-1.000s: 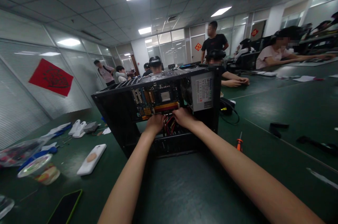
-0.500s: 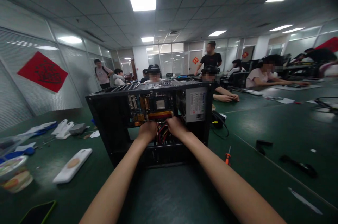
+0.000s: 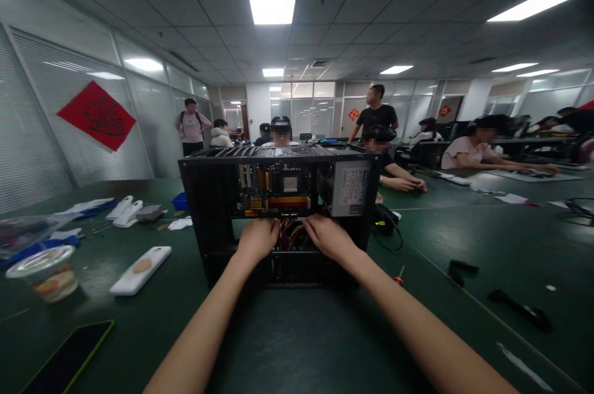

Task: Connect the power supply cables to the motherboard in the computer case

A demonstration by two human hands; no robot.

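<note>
An open black computer case (image 3: 208, 208) stands on the green table straight ahead, its motherboard (image 3: 273, 187) and grey power supply (image 3: 350, 187) showing. My left hand (image 3: 257, 239) and my right hand (image 3: 327, 236) reach into the lower part of the case, either side of a bundle of red and yellow cables (image 3: 292, 232). Both hands have their fingers curled inward among the cables. What the fingertips grip is hidden.
A white phone case (image 3: 139, 270), a lidded cup (image 3: 46, 273), a dark phone (image 3: 65, 360) and white parts lie at left. An orange screwdriver (image 3: 398, 279) and black strips (image 3: 520, 310) lie at right. Several people sit or stand behind.
The view has levelled and swung slightly, so the case sits more upright in frame. Both hands have dropped a little below the motherboard, toward the cables.
</note>
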